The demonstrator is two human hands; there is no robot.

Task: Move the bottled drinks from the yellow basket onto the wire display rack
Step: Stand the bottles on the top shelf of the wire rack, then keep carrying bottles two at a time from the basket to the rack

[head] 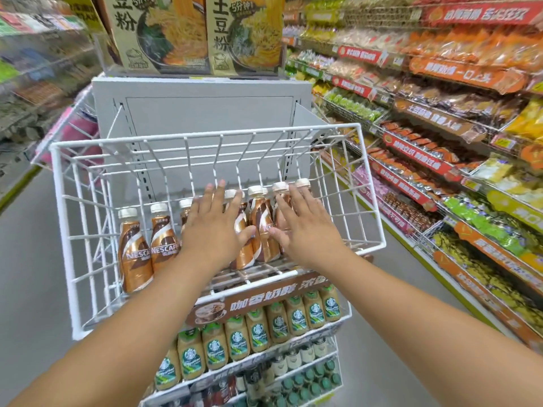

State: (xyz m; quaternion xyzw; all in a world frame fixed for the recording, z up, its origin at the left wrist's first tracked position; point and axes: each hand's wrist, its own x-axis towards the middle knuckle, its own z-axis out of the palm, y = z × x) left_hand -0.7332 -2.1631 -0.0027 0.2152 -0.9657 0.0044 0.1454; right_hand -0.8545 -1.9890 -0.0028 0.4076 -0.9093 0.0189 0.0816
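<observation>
1. Both my forearms come in from the bottom edge and reach forward into the white wire display rack (73,230), its top basket tilted toward me.
2. My left hand (214,227) is spread flat, fingers straight and fanned, over the row of bottles; the palm covers the middle ones. It grips nothing, and I cannot tell whether the palm presses on them.
3. My right hand (305,227) is spread the same way just beside it, fingers straight over the caps at the right end of the row, thumb pointing at the left thumb. It holds nothing either.
4. Brown Nescafe bottles (135,248) with cream caps stand upright in one row across the basket floor, against its front. Two at the left end stand clear of my hands; the rest are partly hidden under them.
5. Behind the basket is a grey back panel (205,113), and on top of it sit noodle boxes (188,33).
6. Below the basket hangs a brown sign strip (264,304), and under that a tier of Starbucks bottles (258,330) with green labels. Lower tiers hold darker bottles, too blurred to tell apart.
7. To the right runs a long shelf wall of packaged snacks (440,127) with orange and red price strips. Left-side shelves are blurred.
8. I see no yellow basket anywhere.
</observation>
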